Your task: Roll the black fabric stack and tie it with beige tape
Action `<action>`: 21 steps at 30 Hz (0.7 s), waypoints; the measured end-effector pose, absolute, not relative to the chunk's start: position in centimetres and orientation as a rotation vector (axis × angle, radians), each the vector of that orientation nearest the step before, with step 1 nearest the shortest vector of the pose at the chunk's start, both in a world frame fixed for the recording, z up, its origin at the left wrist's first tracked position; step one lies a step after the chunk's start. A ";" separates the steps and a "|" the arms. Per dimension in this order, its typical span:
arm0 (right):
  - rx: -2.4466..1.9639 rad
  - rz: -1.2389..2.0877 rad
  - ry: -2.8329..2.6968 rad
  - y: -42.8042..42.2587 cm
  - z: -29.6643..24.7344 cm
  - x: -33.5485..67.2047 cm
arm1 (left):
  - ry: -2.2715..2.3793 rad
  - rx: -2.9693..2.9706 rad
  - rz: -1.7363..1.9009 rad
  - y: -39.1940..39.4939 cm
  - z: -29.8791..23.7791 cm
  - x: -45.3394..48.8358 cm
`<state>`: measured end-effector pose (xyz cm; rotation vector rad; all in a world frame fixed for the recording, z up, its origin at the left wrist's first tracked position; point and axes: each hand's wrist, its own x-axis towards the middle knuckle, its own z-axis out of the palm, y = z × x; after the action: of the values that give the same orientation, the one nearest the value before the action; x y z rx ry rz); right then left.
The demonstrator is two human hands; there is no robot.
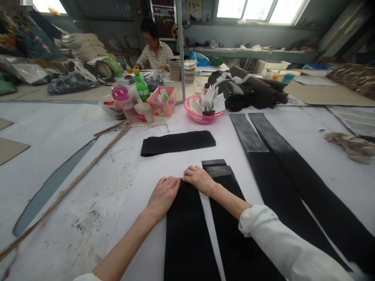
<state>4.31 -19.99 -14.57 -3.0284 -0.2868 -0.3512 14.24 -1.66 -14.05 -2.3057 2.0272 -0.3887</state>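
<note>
A long black fabric strip [187, 230] runs down the white tabletop toward me. Its far end is pinched by my left hand [165, 195] at the left corner and by my right hand [199, 179] at the right, both with fingers closed and close together. Right of it, partly under my right forearm, lie overlapping black strips [225, 207] with grey, fuzzy-looking ends. Beyond my hands a folded stack of black fabric [178, 143] lies crosswise. Farther right, two long black strips [272, 175] with grey end sections stretch diagonally.
A pink basin [205, 117] of papers, a pink box [163, 102], a green bottle [141, 86] and a purple-lidded bottle [129, 105] stand behind. A metal pole [181, 54] rises there. A co-worker [156, 54] sits across. A brown cord [70, 191] crosses the left side.
</note>
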 end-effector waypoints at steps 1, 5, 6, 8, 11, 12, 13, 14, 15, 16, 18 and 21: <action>-3.025 -0.344 -0.280 -20.1 -14.5 4.3 | 2.020 -2.304 -0.388 -1.8 -14.0 14.2; -3.024 -0.296 -0.287 -20.7 -14.1 4.5 | 2.010 -2.323 -0.347 -2.0 -13.7 14.1; -3.031 -0.283 -0.292 -20.9 -14.0 4.5 | 2.012 -2.330 -0.331 -2.0 -13.6 14.1; -3.041 -0.264 -0.291 -21.3 -13.7 4.4 | 2.010 -2.346 -0.305 -2.0 -13.5 14.1; -3.039 -0.238 -0.292 -21.7 -13.5 4.2 | 2.003 -2.367 -0.264 -2.0 -13.3 14.1; -3.037 -0.232 -0.295 -21.8 -13.4 4.1 | 2.003 -2.370 -0.250 -2.1 -13.3 14.1; -3.036 -0.230 -0.297 -21.8 -13.5 4.0 | 2.003 -2.369 -0.238 -2.1 -13.3 14.1; -3.034 -0.230 -0.300 -21.9 -13.5 4.0 | 2.003 -2.367 -0.230 -2.2 -13.2 14.1; -3.031 -0.233 -0.302 -21.9 -13.5 3.9 | 2.003 -2.362 -0.225 -2.3 -13.2 14.1; -3.029 -0.238 -0.301 -21.8 -13.5 3.9 | 2.002 -2.357 -0.223 -2.3 -13.2 14.1; -3.030 -0.244 -0.304 -21.7 -13.5 3.7 | 2.010 -2.346 -0.221 -2.4 -13.3 14.1; -3.052 -0.249 -0.310 -21.6 -13.5 3.5 | 2.043 -2.333 -0.217 -2.6 -13.5 14.0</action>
<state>3.52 -21.55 -13.53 -3.0516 -0.3103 -0.2485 14.03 -2.60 -13.53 -2.3329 2.0425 -0.2169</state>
